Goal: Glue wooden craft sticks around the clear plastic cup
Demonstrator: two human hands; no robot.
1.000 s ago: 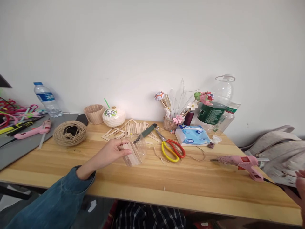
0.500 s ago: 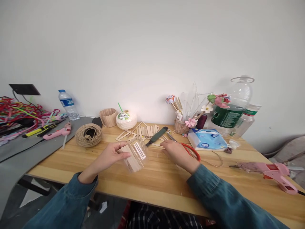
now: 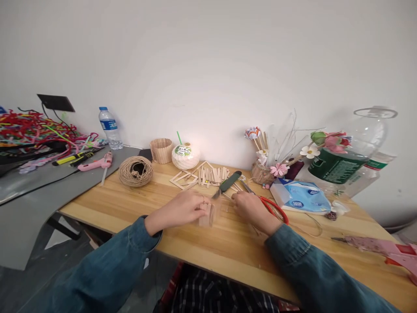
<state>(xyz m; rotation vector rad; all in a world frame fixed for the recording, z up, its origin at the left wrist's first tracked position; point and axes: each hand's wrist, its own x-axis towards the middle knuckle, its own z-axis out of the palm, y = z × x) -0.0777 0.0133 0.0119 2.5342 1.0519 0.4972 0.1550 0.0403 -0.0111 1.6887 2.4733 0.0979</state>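
Observation:
My left hand (image 3: 182,211) is closed on a clear plastic piece faced with flat wooden craft sticks (image 3: 206,218), blurred by motion and partly hidden behind the fingers. My right hand (image 3: 256,213) rests low over the table, fingers bent together at the tips; whatever they pinch is too small or hidden to make out. Just beyond the hands lies a green-handled knife (image 3: 232,181), its blade towards the left hand. Red-handled scissors (image 3: 282,216) lie beside the right hand, partly covered by it. Short wooden sticks (image 3: 213,176) are heaped behind the knife.
Twine (image 3: 135,171), a stick-covered cup (image 3: 162,151) and a white coconut (image 3: 185,156) stand at back left. Right are a flower basket (image 3: 262,173), tissue pack (image 3: 299,196), large bottle (image 3: 339,165) and pink glue gun (image 3: 384,248). Another glue gun (image 3: 97,162) lies left.
My left hand has moved right with the stick-faced plastic piece, turning it, and is now closer to the right hand. The view has swung left; my right hand stays by the scissors.

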